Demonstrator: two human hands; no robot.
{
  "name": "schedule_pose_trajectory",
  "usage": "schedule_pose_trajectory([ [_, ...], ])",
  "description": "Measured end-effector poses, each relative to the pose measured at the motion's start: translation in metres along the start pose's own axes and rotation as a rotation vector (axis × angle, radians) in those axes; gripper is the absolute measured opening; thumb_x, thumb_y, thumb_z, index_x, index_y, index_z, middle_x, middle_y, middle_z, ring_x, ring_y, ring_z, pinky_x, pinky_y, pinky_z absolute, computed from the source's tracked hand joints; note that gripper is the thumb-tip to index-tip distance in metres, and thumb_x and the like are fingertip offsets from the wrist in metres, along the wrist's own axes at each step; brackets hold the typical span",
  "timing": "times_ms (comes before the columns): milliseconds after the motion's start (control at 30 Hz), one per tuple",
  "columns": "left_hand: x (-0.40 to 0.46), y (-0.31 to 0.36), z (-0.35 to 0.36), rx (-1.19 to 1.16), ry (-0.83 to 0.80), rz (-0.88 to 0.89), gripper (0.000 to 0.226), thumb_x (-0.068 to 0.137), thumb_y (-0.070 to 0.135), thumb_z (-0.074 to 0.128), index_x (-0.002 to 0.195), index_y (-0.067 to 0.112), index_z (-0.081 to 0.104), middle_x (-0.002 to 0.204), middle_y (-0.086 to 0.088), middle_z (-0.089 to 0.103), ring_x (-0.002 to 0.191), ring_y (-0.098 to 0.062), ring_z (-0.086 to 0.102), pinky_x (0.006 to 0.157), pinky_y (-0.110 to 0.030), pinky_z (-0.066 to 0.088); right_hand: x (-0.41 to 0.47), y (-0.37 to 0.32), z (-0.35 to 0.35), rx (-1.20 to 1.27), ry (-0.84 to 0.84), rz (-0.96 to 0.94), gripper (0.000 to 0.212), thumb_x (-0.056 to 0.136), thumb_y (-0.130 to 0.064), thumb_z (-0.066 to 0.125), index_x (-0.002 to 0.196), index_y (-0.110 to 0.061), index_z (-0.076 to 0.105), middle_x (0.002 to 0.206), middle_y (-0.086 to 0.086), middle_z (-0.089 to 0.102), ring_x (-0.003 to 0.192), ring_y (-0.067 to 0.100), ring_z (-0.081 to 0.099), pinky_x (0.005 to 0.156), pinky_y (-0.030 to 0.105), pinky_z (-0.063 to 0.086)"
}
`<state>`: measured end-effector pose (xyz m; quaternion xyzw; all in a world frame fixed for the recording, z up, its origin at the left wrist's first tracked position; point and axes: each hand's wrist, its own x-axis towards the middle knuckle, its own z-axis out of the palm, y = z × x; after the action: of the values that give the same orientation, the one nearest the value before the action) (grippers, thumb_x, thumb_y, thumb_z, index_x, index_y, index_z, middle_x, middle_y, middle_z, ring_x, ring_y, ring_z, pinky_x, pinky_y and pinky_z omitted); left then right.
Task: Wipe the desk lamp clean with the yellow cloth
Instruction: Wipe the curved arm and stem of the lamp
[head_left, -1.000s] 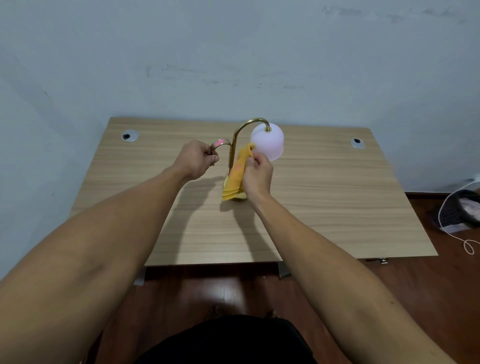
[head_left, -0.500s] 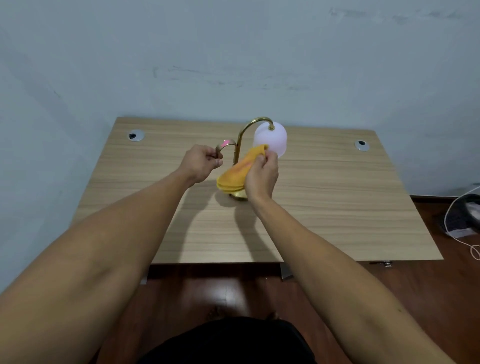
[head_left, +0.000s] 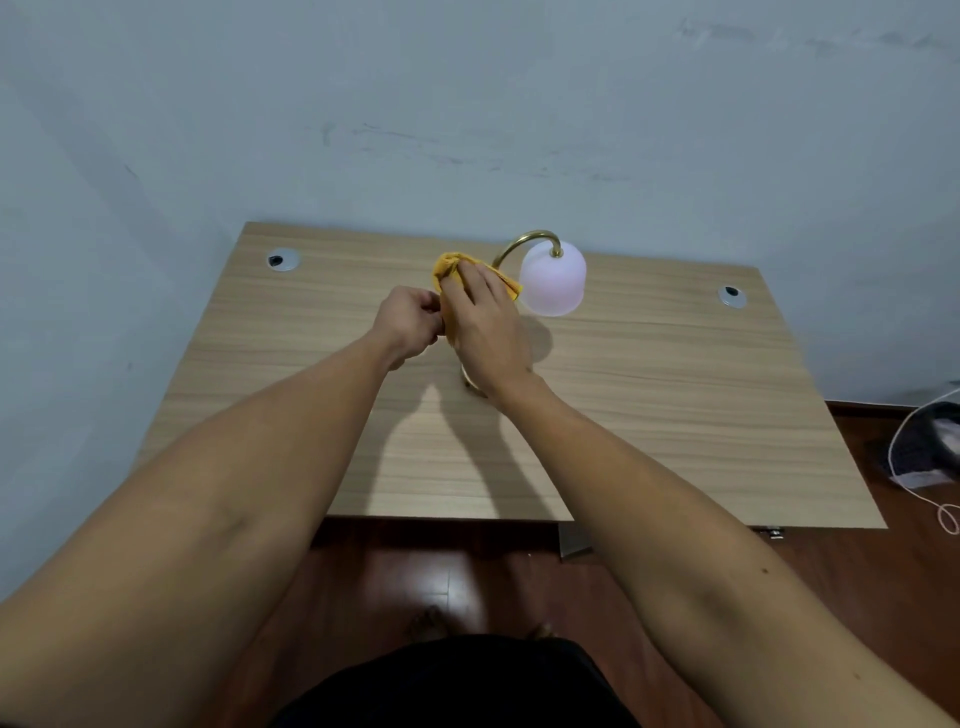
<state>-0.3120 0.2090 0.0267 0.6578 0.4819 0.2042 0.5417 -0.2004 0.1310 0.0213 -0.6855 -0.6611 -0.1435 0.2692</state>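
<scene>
The lamp (head_left: 551, 278) sits toward the back middle of the desk (head_left: 675, 395), gold curved neck arching over to a frosted pinkish-white shade hanging on its right side. The cloth (head_left: 448, 266) is bunched up just left of the neck, with the right hand (head_left: 485, 325) closed over it, fingers spread across the top so only the yellow edges poke out. The left hand (head_left: 410, 325) is right next to it, touching, curled into a loose fist; can't tell what it's pinching, the right hand hides that bit. The lamp's base is mostly hidden under the right wrist. Grommets sit in both back corners of the desk, one left (head_left: 283, 259) and one right (head_left: 731, 296) of the lamp.
</scene>
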Motion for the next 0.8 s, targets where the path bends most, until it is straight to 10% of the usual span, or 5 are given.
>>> schedule_pose_trajectory([
  [200, 0.005, -0.001, -0.001, 0.021, 0.016, 0.011, 0.024, 0.08, -0.003, 0.06, 0.063, 0.013, 0.065, 0.065, -0.01, 0.064, 0.067, -0.024, 0.056, 0.064, -0.037, 0.045, 0.001, 0.01, -0.002, -0.074, -0.053, -0.186, 0.041, 0.087, 0.007, 0.046, 0.123, 0.001, 0.064, 0.132, 0.02, 0.062, 0.126, 0.04, 0.056, 0.106, 0.044, 0.049],
  [400, 0.007, -0.006, -0.002, 0.023, -0.028, 0.048, 0.019, 0.081, 0.004, 0.064, 0.075, 0.018, 0.074, 0.076, -0.011, 0.07, 0.072, -0.022, 0.058, 0.07, -0.036, 0.049, -0.002, -0.007, -0.006, 0.166, -0.038, 0.149, 0.033, 0.093, 0.005, 0.063, 0.125, 0.0, 0.065, 0.14, 0.017, 0.06, 0.136, 0.035, 0.052, 0.107, 0.036, 0.046],
  [633, 0.011, -0.011, -0.002, -0.006, -0.046, 0.067, 0.008, 0.082, 0.014, 0.072, 0.088, 0.014, 0.077, 0.081, -0.012, 0.071, 0.074, -0.021, 0.058, 0.07, -0.036, 0.048, 0.004, 0.013, -0.036, 0.084, -0.019, -0.139, 0.014, 0.09, -0.005, 0.054, 0.095, -0.002, 0.066, 0.106, 0.011, 0.068, 0.099, 0.031, 0.061, 0.08, 0.035, 0.048],
  [800, 0.009, -0.006, -0.002, 0.021, -0.054, 0.079, 0.012, 0.085, 0.009, 0.073, 0.095, 0.003, 0.074, 0.077, -0.011, 0.067, 0.068, -0.017, 0.058, 0.067, -0.029, 0.045, 0.004, 0.019, -0.039, 0.227, 0.039, 0.094, 0.018, 0.088, -0.005, 0.05, 0.096, -0.004, 0.066, 0.096, 0.011, 0.064, 0.087, 0.031, 0.054, 0.072, 0.043, 0.047],
])
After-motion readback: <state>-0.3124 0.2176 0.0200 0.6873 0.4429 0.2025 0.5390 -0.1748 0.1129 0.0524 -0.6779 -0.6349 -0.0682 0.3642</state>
